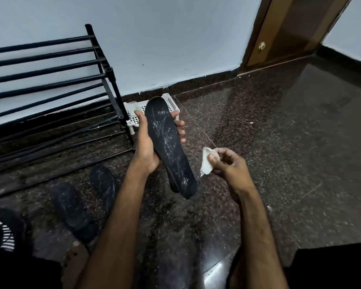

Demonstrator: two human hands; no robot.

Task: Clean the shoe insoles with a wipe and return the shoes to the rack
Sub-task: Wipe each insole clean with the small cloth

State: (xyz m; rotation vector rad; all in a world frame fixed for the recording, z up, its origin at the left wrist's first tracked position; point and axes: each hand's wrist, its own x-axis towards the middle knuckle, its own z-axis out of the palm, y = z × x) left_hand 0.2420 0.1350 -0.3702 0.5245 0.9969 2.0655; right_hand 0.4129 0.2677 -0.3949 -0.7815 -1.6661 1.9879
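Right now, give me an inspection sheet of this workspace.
Surface: dark speckled stone floor.
Job's things: black insole, flecked white; white wipe, apart from it; second insole and third insole on the floor; black shoe rack against the wall.
Clutter: white slotted basket beside the rack.
Hands: left hand grips the flecked insole; right hand pinches the wipe.
Cables: nothing seen.
Surroundings: pale wall; wooden door.

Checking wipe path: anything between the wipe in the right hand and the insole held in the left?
Nothing visible. The wipe, pinched in the right hand, sits just right of the insole, apart, only air between. The left hand grips the insole from behind; its dusty face is bare.
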